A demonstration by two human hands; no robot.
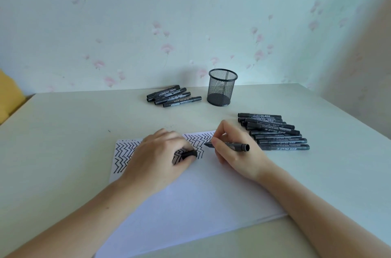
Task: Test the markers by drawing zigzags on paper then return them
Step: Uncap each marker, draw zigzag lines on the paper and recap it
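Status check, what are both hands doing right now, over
Right hand grips uncapped marker, tip on paper. Left hand holds cap, resting on the zigzags. Nothing in the way.

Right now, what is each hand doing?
Left hand: holding a marker cap.
Right hand: gripping the uncapped marker over the paper.

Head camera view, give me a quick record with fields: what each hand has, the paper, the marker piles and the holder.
left hand: rests on the paper, gripping a black marker cap
right hand: holds an uncapped black marker, tip at the zigzags
paper: white sheet, black zigzag rows across its far edge
far marker pile: four capped markers left of the holder
right marker pile: capped markers lying side by side, some overlapping
mesh pen holder: upright, no markers visible inside
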